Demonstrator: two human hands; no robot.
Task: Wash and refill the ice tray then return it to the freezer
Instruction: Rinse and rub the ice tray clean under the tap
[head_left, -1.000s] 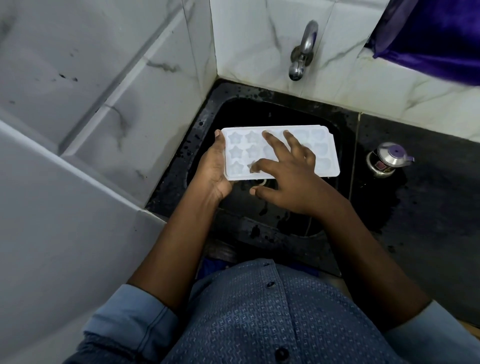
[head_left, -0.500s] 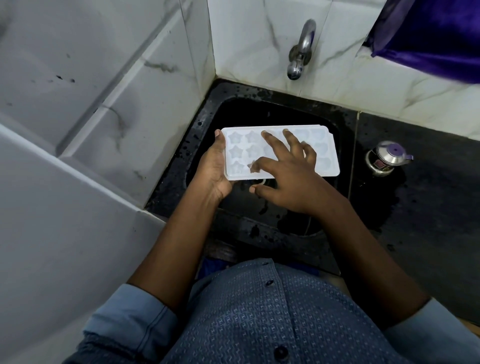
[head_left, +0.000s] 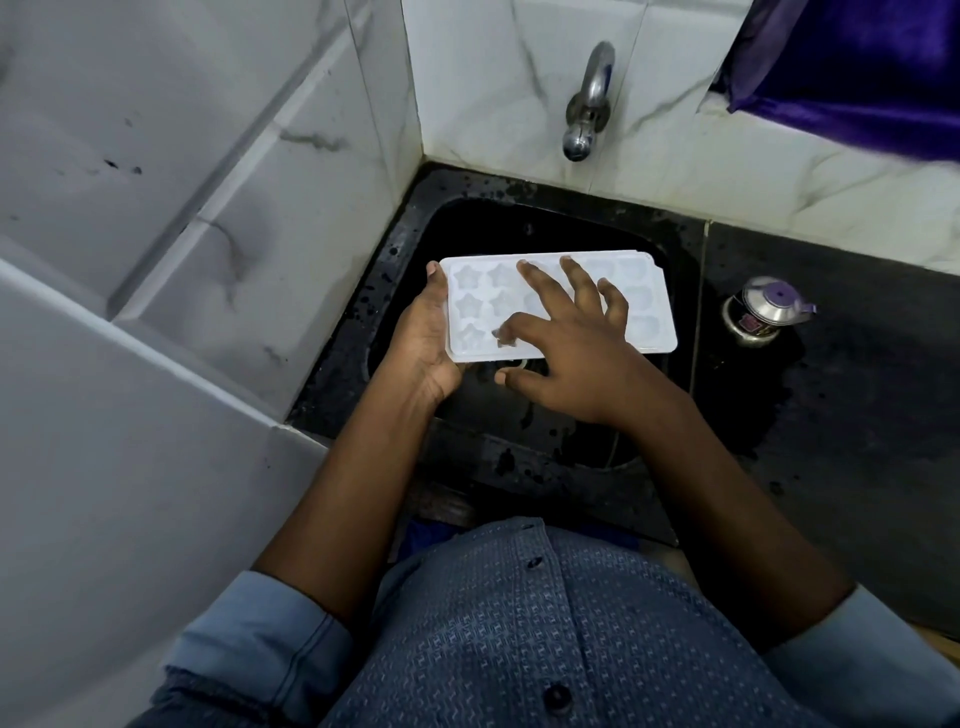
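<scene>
Gripping the white ice tray (head_left: 647, 306) by its left short end with the left hand (head_left: 423, 340), thumb over the rim. Resting the right hand (head_left: 576, 358) on the star moulds (head_left: 470, 278), fingers spread and straight. Held above the wet black sink (head_left: 387, 270), near the steel tap (head_left: 587, 111) behind; small lidded steel pot (head_left: 761, 312) on the counter (head_left: 857, 415), right.

White marble-veined wall tiles (head_left: 493, 78) are rising behind and left of the black sink (head_left: 519, 184), catching soft light. A purple curtain (head_left: 857, 67) is hanging above and right of it; a wet black counter (head_left: 857, 441) is stretching rightward.
</scene>
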